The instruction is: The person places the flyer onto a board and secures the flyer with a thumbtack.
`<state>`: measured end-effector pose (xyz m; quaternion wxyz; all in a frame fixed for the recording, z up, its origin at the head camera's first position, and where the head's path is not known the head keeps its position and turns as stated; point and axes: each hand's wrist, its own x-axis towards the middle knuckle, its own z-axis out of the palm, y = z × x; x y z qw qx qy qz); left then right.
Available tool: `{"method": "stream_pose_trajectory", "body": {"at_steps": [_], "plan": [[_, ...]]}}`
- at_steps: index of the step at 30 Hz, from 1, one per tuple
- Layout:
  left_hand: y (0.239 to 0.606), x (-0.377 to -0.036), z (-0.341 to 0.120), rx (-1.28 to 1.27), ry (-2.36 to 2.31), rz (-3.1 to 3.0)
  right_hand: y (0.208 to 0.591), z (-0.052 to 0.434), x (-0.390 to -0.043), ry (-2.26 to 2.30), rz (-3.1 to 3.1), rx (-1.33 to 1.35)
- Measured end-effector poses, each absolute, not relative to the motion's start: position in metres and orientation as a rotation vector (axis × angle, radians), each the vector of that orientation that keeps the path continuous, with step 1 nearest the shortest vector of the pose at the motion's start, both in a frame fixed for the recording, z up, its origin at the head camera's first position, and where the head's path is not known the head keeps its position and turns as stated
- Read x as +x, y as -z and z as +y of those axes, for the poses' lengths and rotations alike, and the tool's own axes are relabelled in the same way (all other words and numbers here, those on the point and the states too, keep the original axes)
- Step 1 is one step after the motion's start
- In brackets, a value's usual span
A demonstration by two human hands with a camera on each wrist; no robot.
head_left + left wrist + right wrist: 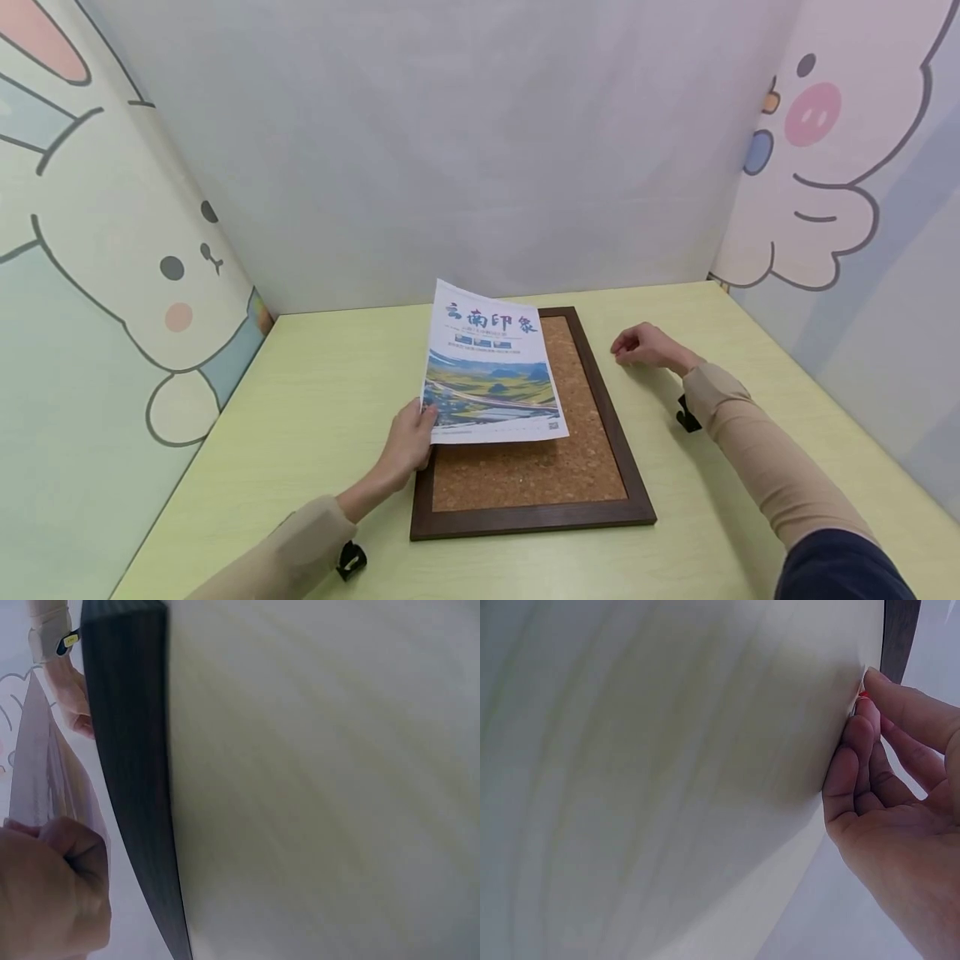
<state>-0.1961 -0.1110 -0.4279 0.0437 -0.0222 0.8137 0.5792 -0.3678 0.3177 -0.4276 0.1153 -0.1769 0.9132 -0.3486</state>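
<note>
The counter [322, 375] is pale yellow-green and reaches back to a plain far wall [465, 150]. On it, around the middle, lies the board [525, 487], a sheet of brown cork in a dark frame, turned with one short side near. The poster [487, 375], white with a printed landscape and blue-purple lettering, is held up over the board, tilted, covering much of the far and left cork; the near strip and the right edge show. The left grip [407, 437] is clamped on the poster's left edge by its near corner, thumb on the printed face and the other fingers mostly out of sight behind. It sits just by the board's left rail, and whether it touches the wood I cannot tell. The right grip [651, 347] is down at the counter, to the right of the board and apart from it, with thumb and forefinger brought together and the remaining fingers curled, resting at the surface. Pinched between those two fingertips is a small red thing [864, 694], mostly hidden, too little of it showing to tell what it is.
</note>
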Motion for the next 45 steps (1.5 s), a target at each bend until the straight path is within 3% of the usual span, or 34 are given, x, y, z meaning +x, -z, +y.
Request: {"method": "stream_pose_trajectory", "body": {"at_steps": [45], "plan": [[0.43,-0.188,-0.087,0.034,-1.699,2.169,0.43,0.314,-0.369,0.977,2.748,-0.503]]}}
